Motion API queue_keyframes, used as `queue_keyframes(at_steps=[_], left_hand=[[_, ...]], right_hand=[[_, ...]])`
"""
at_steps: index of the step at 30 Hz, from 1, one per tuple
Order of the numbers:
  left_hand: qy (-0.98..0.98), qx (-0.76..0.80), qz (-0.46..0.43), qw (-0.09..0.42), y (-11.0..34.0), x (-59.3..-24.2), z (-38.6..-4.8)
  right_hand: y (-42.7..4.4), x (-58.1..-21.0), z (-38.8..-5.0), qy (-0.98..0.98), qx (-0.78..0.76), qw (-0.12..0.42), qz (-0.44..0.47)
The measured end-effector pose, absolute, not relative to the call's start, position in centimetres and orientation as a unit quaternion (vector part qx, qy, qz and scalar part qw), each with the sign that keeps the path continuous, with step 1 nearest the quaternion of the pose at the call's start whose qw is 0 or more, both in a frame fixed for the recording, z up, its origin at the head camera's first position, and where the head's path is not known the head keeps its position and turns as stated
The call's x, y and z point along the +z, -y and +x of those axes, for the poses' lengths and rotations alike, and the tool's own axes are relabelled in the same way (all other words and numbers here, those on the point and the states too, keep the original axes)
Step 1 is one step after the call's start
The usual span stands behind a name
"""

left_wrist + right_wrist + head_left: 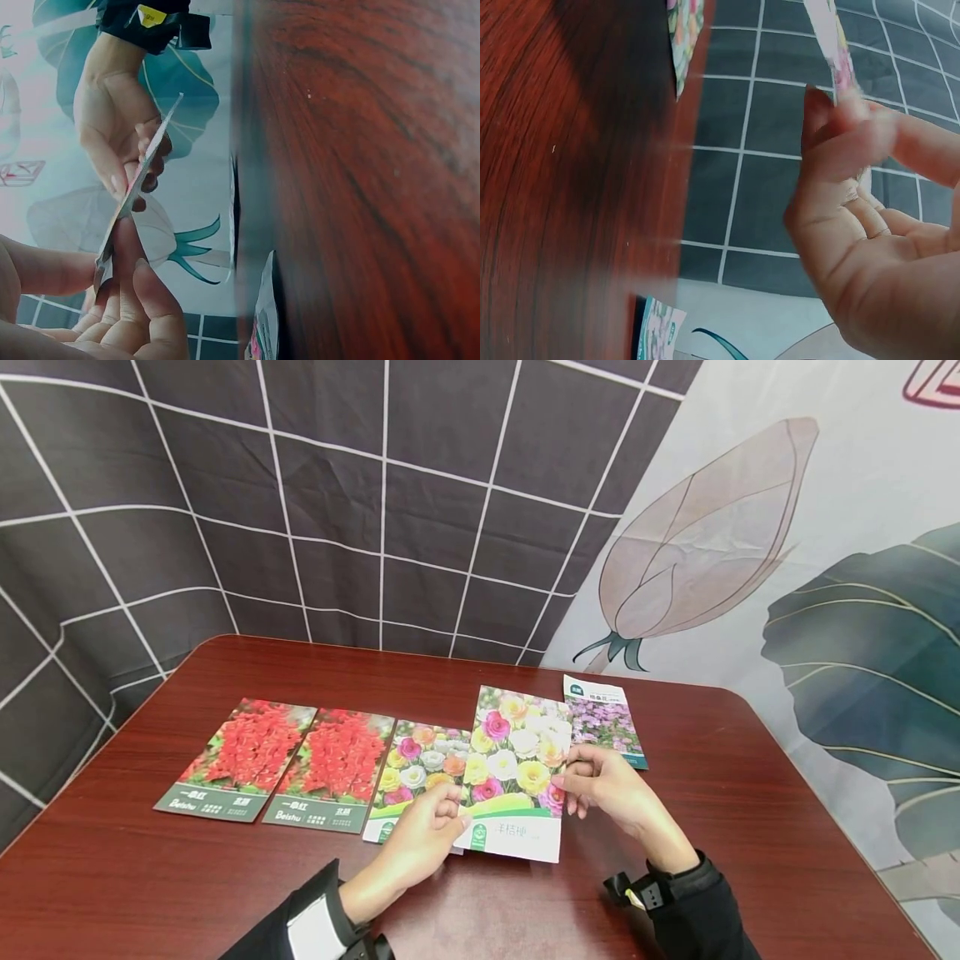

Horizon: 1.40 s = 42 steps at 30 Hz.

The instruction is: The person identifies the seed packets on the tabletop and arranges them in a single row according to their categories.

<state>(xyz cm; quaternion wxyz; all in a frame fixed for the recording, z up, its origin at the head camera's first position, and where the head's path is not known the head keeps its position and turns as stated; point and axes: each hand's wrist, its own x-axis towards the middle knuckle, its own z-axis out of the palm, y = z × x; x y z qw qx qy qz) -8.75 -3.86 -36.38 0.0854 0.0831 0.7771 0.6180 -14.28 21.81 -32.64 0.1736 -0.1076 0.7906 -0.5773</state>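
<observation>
- Right of the middle of the tabletop [750, 810], a flat packet printed with mixed bright flowers [517, 752] is held up off the surface between two hands.
- The left hand [423, 835] has a narrow grip, thumb and fingers pinching the packet's left edge toward its near corner.
- The right hand [618, 793] pinches the opposite edge, its grip also narrow; the fingertips blur in the right wrist view, so exactly how much of the edge they cover is hard to judge.
- From the head view, the raised packet hides the right edge of a matching flower packet [420, 768] lying on the tabletop.
- Left of that lie two red-flower packets, the outer one [240, 752] just beside the inner one [333, 760], both with their dark label bands toward the near side.
- Far and to the right, beyond the right hand, lies a smaller purple-flower packet [603, 722], partly hidden by the raised one.
- The held packet looks light and thin, stiff enough to keep nearly flat edge-on, though it would probably bend or crease if squeezed.
- Its printed face may be slightly slippery; a gentle pinch on opposite side edges seems the best hold.
</observation>
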Motion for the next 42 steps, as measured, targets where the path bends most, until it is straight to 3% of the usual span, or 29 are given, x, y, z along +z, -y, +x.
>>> queue_keyframes(at_steps=[10, 28, 42], left_hand=[[-0.774, 0.62, 0.089, 0.093, 3.9, -36.5, -8.7], [-0.737, 0.653, 0.097, 0.144, 3.8, -36.6, -8.6], [-0.709, 0.655, 0.128, 0.228, 3.9, -36.5, -8.5]], right_hand=[[-21.7, -33.2, -14.5, -0.761, -0.591, 0.252, -0.089], [-22.2, -35.3, -15.6, -0.777, -0.584, 0.23, -0.051], [-22.4, -35.6, -15.9, -0.797, -0.557, 0.234, -0.017]])
